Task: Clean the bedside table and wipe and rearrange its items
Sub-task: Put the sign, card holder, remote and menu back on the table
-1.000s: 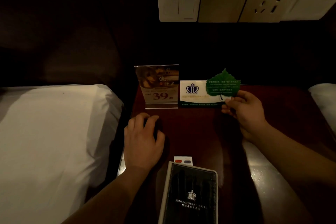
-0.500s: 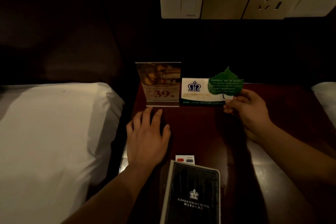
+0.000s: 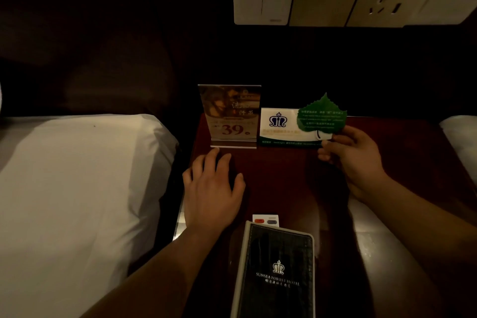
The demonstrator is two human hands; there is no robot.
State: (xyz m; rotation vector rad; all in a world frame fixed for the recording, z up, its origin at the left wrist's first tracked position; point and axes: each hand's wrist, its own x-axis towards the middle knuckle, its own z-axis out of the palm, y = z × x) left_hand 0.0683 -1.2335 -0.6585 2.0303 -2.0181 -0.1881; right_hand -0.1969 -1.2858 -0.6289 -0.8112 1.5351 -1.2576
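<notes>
Leaf-shaped card (image 3: 322, 117) sits pinched in our right hand (image 3: 353, 156), fingers (image 3: 325, 149) clamped on its stem edge, held upright just in front of the white crown-logo card (image 3: 280, 128) at the tabletop (image 3: 284, 178) rear. Left hand (image 3: 213, 193) lies flat, fingers apart, just before the acrylic price stand (image 3: 229, 113); whether a cloth is under it, we cannot tell. Rearranging step, we judge: next, stand the leaf beside the card without toppling either. Hotel folder (image 3: 276, 273) near front.
</notes>
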